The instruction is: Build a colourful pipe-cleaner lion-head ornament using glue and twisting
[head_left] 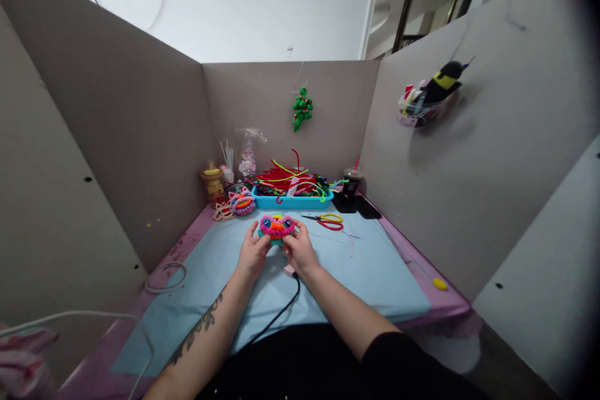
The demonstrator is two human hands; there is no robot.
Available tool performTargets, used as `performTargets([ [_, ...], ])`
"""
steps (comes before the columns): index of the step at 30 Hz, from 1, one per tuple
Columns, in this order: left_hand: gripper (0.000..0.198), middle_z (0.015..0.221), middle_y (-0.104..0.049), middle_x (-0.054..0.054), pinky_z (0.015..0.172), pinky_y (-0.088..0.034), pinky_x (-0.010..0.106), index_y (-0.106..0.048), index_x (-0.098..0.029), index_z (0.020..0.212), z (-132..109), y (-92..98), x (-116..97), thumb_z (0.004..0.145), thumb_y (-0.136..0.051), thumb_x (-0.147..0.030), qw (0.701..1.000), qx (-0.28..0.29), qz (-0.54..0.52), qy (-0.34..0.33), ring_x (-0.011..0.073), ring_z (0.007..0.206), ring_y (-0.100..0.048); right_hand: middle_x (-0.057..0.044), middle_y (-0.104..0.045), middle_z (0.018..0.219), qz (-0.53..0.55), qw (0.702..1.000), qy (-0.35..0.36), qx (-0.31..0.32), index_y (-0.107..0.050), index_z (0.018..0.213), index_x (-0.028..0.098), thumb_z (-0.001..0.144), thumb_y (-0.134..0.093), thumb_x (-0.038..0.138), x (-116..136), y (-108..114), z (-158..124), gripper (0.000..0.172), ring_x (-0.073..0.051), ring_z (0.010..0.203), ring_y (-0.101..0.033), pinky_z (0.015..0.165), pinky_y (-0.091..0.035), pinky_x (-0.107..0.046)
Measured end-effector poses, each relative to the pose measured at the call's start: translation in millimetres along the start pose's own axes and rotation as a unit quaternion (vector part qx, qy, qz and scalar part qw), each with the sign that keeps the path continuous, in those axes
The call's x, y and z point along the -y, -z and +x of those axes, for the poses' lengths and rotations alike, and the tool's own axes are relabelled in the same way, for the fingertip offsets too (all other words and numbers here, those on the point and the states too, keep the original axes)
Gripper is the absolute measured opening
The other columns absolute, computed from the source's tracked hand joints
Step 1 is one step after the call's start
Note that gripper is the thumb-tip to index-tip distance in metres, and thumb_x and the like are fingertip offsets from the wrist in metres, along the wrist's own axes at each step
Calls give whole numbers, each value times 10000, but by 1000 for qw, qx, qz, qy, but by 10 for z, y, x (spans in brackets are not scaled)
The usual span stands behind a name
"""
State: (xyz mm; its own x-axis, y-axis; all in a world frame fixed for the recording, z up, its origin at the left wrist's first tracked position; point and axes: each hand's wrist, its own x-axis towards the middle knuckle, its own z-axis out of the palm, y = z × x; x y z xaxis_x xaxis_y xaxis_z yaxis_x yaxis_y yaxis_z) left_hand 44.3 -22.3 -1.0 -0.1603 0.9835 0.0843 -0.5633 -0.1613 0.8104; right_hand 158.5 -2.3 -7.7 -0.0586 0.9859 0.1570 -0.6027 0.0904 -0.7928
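Note:
Between both hands I hold a fuzzy lion-like head (276, 228) made of pink, orange and teal pipe cleaners, with two blue eyes facing me. My left hand (254, 252) grips its left side, and my right hand (301, 249) grips its right side, thumbs along the lower edge. Below the right hand, a small pink object (289, 270) with a black cable sits on the light blue cloth (356, 275); whether the hand touches it I cannot tell. Scissors (328, 220) with red and yellow handles lie just beyond, to the right.
A blue tray (293, 202) heaped with coloured pipe cleaners stands at the back. Two similar heads are left of it, one a purple-and-orange head (242, 201). A drink cup (351, 181) and black phone-like slabs (368, 207) are at the right. Grey partitions (290, 90) enclose the table.

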Motion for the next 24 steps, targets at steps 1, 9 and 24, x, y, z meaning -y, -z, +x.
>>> performTargets([
  [1,923,809,-693,30,736,-472,277,-310,-172,1359,4,5,4,578,-801,-207,1000,1,-1,-2,165,733,-647,74,-577,720,2,1000,-1,2,-407,1044,245,620,-639,170,2,1,-3,490,-25,347,-363,329,-237,-145],
  [9,900,804,-695,40,735,-486,294,-328,-178,1348,-10,-8,-9,583,-801,-210,1000,-3,5,-8,185,739,-661,62,-559,769,-29,999,26,24,-396,1117,260,615,-690,175,-7,-3,-34,588,-25,385,-384,329,-258,-142],
  [24,1023,889,-699,67,791,-491,303,-245,-189,1410,-55,-26,-33,561,-815,-163,1000,18,-18,5,199,812,-665,48,-579,798,-55,998,38,6,-373,1157,270,673,-672,220,-69,34,-9,571,-23,377,-384,329,-272,-140],
])
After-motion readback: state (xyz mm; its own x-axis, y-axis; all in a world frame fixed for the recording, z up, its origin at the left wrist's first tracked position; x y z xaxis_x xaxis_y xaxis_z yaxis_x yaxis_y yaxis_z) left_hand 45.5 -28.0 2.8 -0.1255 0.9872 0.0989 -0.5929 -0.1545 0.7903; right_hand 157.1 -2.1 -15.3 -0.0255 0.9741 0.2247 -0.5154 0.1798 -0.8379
